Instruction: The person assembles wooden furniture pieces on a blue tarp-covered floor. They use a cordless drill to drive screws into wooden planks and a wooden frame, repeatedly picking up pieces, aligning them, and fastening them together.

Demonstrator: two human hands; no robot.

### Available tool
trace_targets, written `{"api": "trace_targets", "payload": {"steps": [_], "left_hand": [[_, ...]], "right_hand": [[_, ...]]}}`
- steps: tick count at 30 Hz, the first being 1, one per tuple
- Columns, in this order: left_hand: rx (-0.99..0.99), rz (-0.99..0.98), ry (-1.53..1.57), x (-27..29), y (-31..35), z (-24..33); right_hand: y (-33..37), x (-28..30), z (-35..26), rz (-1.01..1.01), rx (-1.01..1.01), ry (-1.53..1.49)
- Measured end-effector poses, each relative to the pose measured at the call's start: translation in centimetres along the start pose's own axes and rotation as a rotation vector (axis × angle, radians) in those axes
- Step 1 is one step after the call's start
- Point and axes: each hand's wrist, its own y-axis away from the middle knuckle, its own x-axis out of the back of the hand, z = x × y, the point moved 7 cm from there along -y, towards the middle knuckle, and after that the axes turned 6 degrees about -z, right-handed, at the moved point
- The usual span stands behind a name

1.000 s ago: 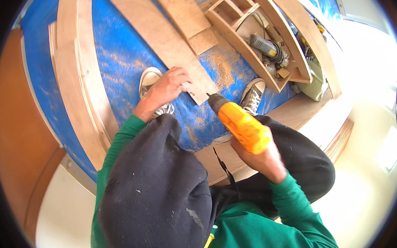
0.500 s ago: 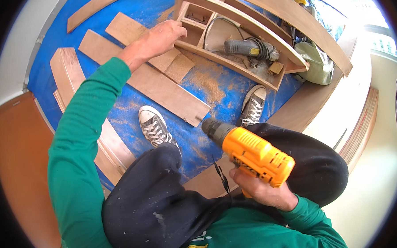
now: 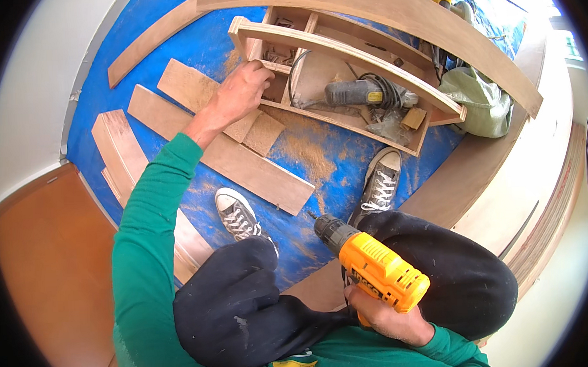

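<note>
My right hand (image 3: 392,317) is wrapped round the grip of an orange cordless drill (image 3: 383,268). Its black chuck and thin bit point away from me, above the blue sheet between my shoes. My left hand (image 3: 237,94) reaches forward to the left end of a wooden tool tray (image 3: 350,125). The fingers are curled together at the edge of a small compartment, and their tips are partly hidden, so what they hold, if anything, cannot be made out. Small screw-like pieces (image 3: 278,55) lie in the compartments beside them. A grey corded power tool (image 3: 355,92) rests in the tray's larger section.
Flat wooden boards (image 3: 254,172) and sawdust (image 3: 309,160) lie on a blue sheet (image 3: 290,239). A long curved panel (image 3: 378,9) spans behind the tray. A green bag (image 3: 477,100) stands at its right. Long boards (image 3: 115,148) lie at left, and stacked sheets (image 3: 551,205) at right.
My view has shifted, and the tray sits lower and further left in it. My left hand has come down closer to the small compartments. The drill, still in my right hand, has turned slightly.
</note>
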Motion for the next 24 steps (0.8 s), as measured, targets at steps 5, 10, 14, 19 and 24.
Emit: {"api": "trace_targets", "payload": {"steps": [5,10,14,19,24], "left_hand": [[0.047,-0.071,-0.010,0.9,0.1,1.4],[-0.046,0.012,0.125,2.9,1.4,4.4],[0.064,-0.122,0.175,3.5,2.0,5.4],[0.202,-0.358,0.267,6.3,4.6,9.3],[0.279,-0.298,0.346,14.4,8.5,16.3]], "right_hand": [[0.5,0.3,-1.8,-0.043,0.195,0.198],[1.0,0.9,-2.9,0.019,0.251,0.171],[1.2,0.8,-3.6,-0.029,0.338,0.173],[5.7,2.8,-5.4,-0.051,0.444,0.041],[16.3,8.0,-9.7,0.424,0.821,-0.141]]}}
